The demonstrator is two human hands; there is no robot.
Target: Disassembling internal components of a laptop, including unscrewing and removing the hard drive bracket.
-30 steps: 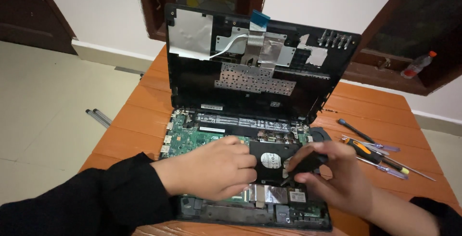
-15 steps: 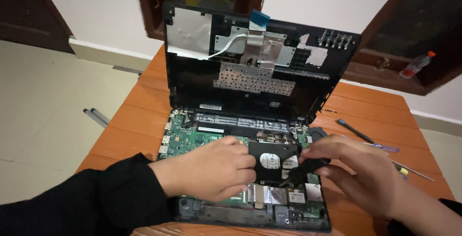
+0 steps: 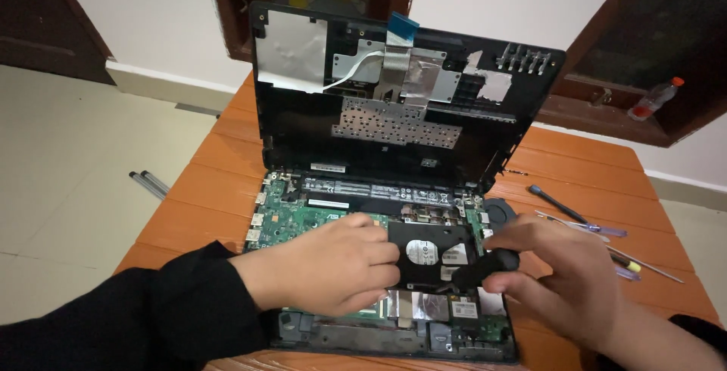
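Observation:
An opened laptop base (image 3: 295, 208) lies on an orange wooden table (image 3: 212, 182), its green circuit board exposed. A black hard drive (image 3: 428, 254) with a round white label sits in the base's middle. My left hand (image 3: 333, 265) has its fingers curled on the drive's left edge. My right hand (image 3: 575, 280) grips a black screwdriver handle (image 3: 485, 266), which points down at the drive's lower right corner. The tip is hidden. Both sleeves are black.
The keyboard cover (image 3: 394, 121) stands upright behind the base, with ribbon cables and foil on its back. Several screwdrivers (image 3: 579, 223) lie on the table to the right. A plastic bottle (image 3: 653, 100) rests on a ledge. Two thin rods (image 3: 148, 184) lie on the floor.
My right hand has shifted left over the drive, and the black handle now shows in its grip. My left hand has stayed on the drive's left edge.

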